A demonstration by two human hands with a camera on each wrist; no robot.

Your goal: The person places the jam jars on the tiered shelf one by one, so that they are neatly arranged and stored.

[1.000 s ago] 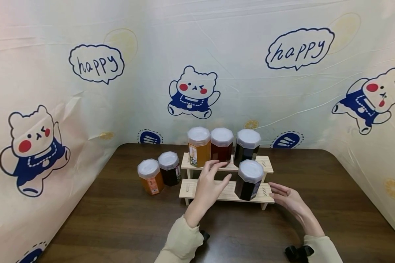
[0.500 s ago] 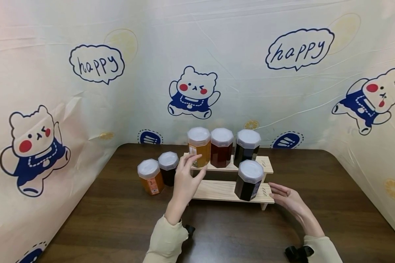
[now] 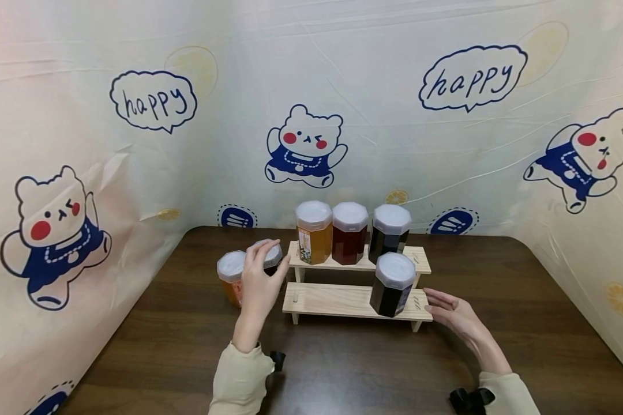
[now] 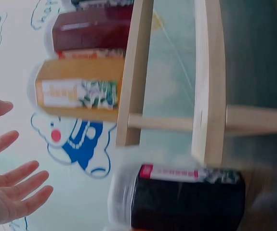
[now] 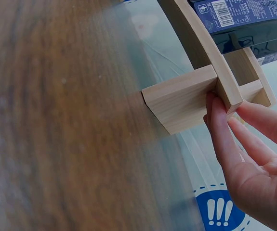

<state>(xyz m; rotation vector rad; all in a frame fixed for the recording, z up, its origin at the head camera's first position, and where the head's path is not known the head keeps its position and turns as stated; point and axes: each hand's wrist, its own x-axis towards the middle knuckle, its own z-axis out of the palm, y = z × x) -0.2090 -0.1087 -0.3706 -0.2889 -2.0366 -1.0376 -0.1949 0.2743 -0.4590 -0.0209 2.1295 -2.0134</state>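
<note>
My left hand (image 3: pixel 258 281), fingers spread and slightly bent, hovers at the two jars left of the wooden stand (image 3: pixel 327 300). It overlaps the dark jar (image 3: pixel 276 255) and the orange jar (image 3: pixel 232 267) in the head view. In the left wrist view the hand (image 4: pixel 13 187) has nothing between its fingers, and the white-lidded dark jar (image 4: pixel 189 199) stands apart from them. My right hand (image 3: pixel 459 323) holds the right end of the stand's lower step. Up close, its thumb and fingers pinch the board's corner (image 5: pixel 232 94).
An amber jar (image 3: pixel 314 233), a red-brown jar (image 3: pixel 349 235) and a dark jar (image 3: pixel 389 235) line the upper step. Another dark jar (image 3: pixel 393 285) stands on the lower step's right part. A printed curtain (image 3: pixel 311 75) hangs behind the brown table (image 3: pixel 374 369).
My left hand has moved left, from in front of the stand to the two jars beside it. My right hand keeps its hold on the stand, and the jars have not moved.
</note>
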